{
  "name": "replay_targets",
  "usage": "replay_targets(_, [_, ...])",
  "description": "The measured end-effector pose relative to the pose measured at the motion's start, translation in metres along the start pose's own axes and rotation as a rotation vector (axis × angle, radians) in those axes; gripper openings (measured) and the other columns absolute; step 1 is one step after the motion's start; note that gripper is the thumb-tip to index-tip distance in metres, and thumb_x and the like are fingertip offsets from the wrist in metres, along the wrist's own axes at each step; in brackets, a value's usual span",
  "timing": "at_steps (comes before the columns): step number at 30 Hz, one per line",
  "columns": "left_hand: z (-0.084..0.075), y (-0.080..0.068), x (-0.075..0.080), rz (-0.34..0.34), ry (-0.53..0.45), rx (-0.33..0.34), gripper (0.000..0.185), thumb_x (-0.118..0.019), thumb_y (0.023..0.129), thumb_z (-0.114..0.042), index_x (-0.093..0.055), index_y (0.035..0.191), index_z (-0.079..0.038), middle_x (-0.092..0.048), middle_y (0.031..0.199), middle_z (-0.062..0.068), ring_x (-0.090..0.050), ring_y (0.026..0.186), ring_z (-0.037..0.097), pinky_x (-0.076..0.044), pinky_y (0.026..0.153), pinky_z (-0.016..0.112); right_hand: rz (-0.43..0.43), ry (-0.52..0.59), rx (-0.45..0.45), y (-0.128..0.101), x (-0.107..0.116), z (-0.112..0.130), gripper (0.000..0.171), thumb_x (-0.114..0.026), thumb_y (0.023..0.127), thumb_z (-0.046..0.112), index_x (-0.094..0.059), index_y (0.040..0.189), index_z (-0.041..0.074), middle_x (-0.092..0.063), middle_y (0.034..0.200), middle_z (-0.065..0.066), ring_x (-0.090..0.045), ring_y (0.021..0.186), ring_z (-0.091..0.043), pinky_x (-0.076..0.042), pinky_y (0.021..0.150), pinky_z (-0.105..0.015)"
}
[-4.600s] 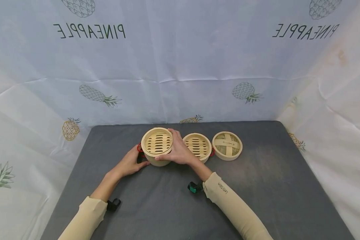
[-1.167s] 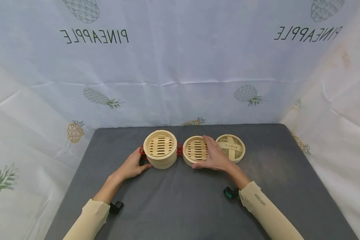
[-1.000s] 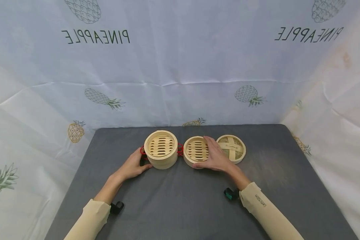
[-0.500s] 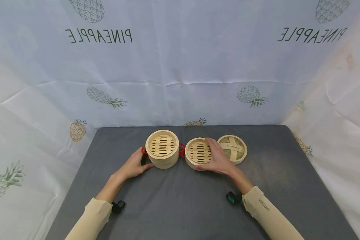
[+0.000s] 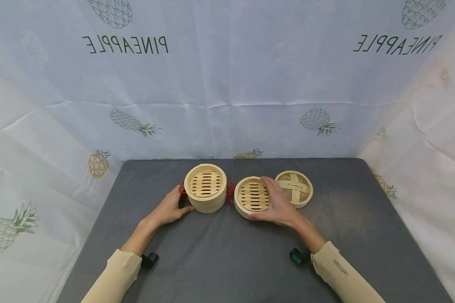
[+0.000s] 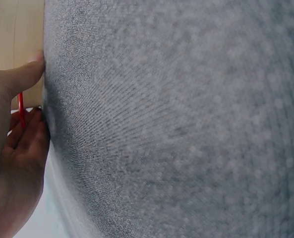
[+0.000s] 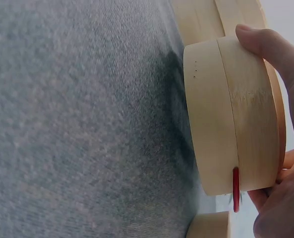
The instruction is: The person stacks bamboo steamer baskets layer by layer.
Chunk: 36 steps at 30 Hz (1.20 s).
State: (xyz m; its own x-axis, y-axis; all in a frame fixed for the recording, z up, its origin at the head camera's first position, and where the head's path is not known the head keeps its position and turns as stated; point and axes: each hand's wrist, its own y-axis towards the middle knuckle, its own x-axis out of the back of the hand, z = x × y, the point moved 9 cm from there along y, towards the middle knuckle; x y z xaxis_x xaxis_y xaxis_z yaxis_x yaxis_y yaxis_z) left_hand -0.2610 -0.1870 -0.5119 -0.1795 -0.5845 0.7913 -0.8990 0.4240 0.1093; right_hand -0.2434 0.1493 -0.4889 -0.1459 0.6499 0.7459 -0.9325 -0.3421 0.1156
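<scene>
Spreading under both forearms is the grey cloth-covered table (image 5: pixel 220 261), ringed by a pale pineapple-print backdrop (image 5: pixel 227 105) that closes off the back and both sides beyond the hands.

Now the bamboo. Against the left hand (image 5: pixel 169 209) stands the taller steamer stack (image 5: pixel 205 188), open at the top with its slatted floor showing. The thumb lies along the wall near the base and the fingers curl around the far side by a red loop handle (image 5: pixel 181 189). From the left wrist view, thumb and fingers bracket the bamboo wall (image 6: pixel 18 29) with the red loop between them, so I read this hand as steadying the stack in place.

Under the right hand (image 5: pixel 278 207) is a single steamer tray (image 5: pixel 251 196), sitting just right of the stack and apart from it. Fingers drape over its far rim, thumb hooks the near side: a firm wrap around the ring. The right wrist view shows the tray (image 7: pixel 236 119) tipped up off the cloth on one edge, its shadow beneath, with a fingertip (image 7: pixel 265 44) over the rim and a red handle (image 7: pixel 235 191) low by the palm. It looks gripped for lifting.

Just beyond the right hand's knuckles lies the woven steamer lid (image 5: pixel 294 188), flat, close beside the tray and held by no one.
</scene>
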Motion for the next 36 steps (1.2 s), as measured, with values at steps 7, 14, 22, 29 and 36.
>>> replay_targets(7, [0.001,0.000,0.001,-0.022,-0.022,-0.044,0.075,-0.090,0.089,-0.016,-0.052,0.152,0.000,-0.065,0.135,0.023,-0.069,0.118,0.036,-0.058,0.098,0.058,-0.004,-0.020,0.017,-0.006,0.003,0.006,0.130,-0.094,0.071,0.062,-0.029,0.170,0.010,-0.036,0.172,-0.018,-0.038,0.159,-0.043,-0.040,0.120,-0.072])
replay_targets(14, [0.018,0.002,-0.005,-0.075,-0.056,-0.142,0.076,-0.089,0.092,-0.031,-0.052,0.153,-0.003,-0.064,0.134,0.024,-0.068,0.116,0.033,-0.058,0.095,0.049,-0.006,-0.007,0.024,-0.012,0.006,0.010,0.131,-0.095,0.070,0.060,-0.027,0.171,0.011,-0.034,0.173,-0.018,-0.035,0.160,-0.045,-0.040,0.120,-0.074])
replay_targets(22, [0.008,0.000,-0.002,-0.042,-0.022,-0.058,0.078,-0.091,0.089,-0.022,-0.052,0.153,-0.001,-0.064,0.138,0.024,-0.068,0.120,0.036,-0.057,0.098,0.056,-0.008,-0.006,0.036,-0.016,0.011,0.020,0.132,-0.096,0.070,0.060,-0.027,0.172,0.012,-0.034,0.175,-0.017,-0.033,0.162,-0.043,-0.039,0.121,-0.073])
replay_targets(29, [0.002,-0.001,-0.001,-0.034,-0.009,-0.043,0.077,-0.089,0.090,-0.016,-0.050,0.154,0.001,-0.062,0.142,0.026,-0.067,0.125,0.038,-0.056,0.104,0.058,-0.027,-0.008,0.057,-0.016,0.016,0.031,0.133,-0.097,0.068,0.060,-0.027,0.172,0.013,-0.034,0.175,-0.016,-0.034,0.162,-0.041,-0.040,0.121,-0.071])
replay_targets(36, [-0.001,-0.001,0.000,-0.022,-0.006,-0.032,0.078,-0.090,0.089,-0.014,-0.050,0.154,0.002,-0.062,0.142,0.027,-0.067,0.124,0.040,-0.056,0.103,0.061,-0.030,-0.013,0.069,-0.016,0.021,0.038,0.134,-0.097,0.068,0.060,-0.028,0.171,0.012,-0.034,0.174,-0.016,-0.037,0.160,-0.040,-0.042,0.120,-0.070])
